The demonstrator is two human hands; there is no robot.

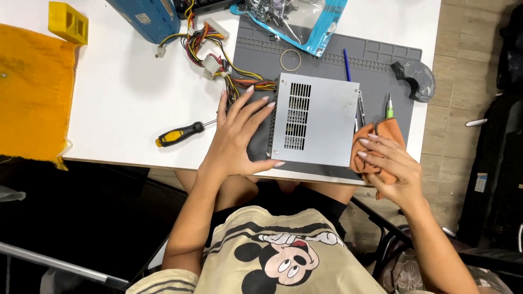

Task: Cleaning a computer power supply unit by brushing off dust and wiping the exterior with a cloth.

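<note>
Cloth [30,92], orange-yellow, lies at the far left edge of the white table [125,103], with a yellow plastic block [67,22] just beyond its top corner. A blue box [147,17] sits further along at the top edge, and a bundle of coloured wires [210,51] with white connectors runs from it toward the grey work mat [256,60]. A screwdriver [178,134] with a black and yellow handle lies on the bare table just left of the left hand [239,136]. That hand is released, fingers spread flat, resting on the mat and touching the left edge of the metal power supply case [316,120]. The case lies flat on the mat near the front edge of the table, its vent slots facing up. A rubber band [290,60] lies on the mat beyond the case, below a clear bag with blue edging [305,22]. A blue pen [347,64] and a pair of tweezers [361,109] lie along the right side of the case. The right hand [389,163] is clenched on an orange rag [384,139], pressed just beside the lower right corner of the case. A green-tipped tool [389,106] lies just above the rag, and a grey tape dispenser [417,79] sits at the far right corner of the mat.
</note>
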